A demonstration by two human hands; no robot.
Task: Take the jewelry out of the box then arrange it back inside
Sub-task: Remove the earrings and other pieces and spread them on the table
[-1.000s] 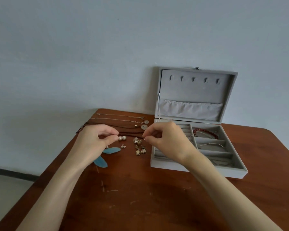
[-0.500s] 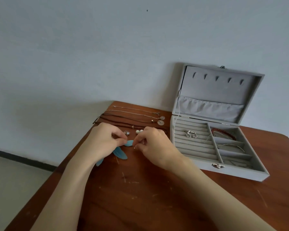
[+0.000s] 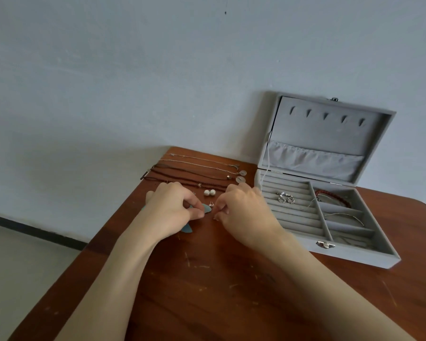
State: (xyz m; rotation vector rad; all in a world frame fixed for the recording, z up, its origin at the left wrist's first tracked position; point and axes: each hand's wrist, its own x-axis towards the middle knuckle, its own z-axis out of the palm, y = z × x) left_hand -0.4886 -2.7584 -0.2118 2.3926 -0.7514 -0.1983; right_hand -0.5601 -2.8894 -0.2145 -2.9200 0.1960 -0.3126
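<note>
The grey jewelry box (image 3: 354, 254) stands open at the right, its lid (image 3: 330, 129) leaning on the wall. Silver rings (image 3: 285, 199) sit in its slots; a red bracelet (image 3: 335, 196) and a silver bangle (image 3: 342, 215) lie in its right compartments. Several necklaces (image 3: 194, 173) lie in rows on the table to its left. My left hand (image 3: 170, 210) pinches a blue feather earring (image 3: 206, 208); a second blue feather (image 3: 187, 228) shows below it. My right hand (image 3: 244, 212) has curled fingertips on the table beside small studs (image 3: 211, 205); what it holds is hidden.
Two pearl studs (image 3: 209, 192) lie between my hands and the necklaces. The brown wooden table (image 3: 219, 291) is scratched; its left edge runs diagonally down past my left forearm. A pale wall stands right behind the table and box.
Both hands came toward me, from the dark necklace down to the blue feather earrings. The view swung left, so the box now sits further right.
</note>
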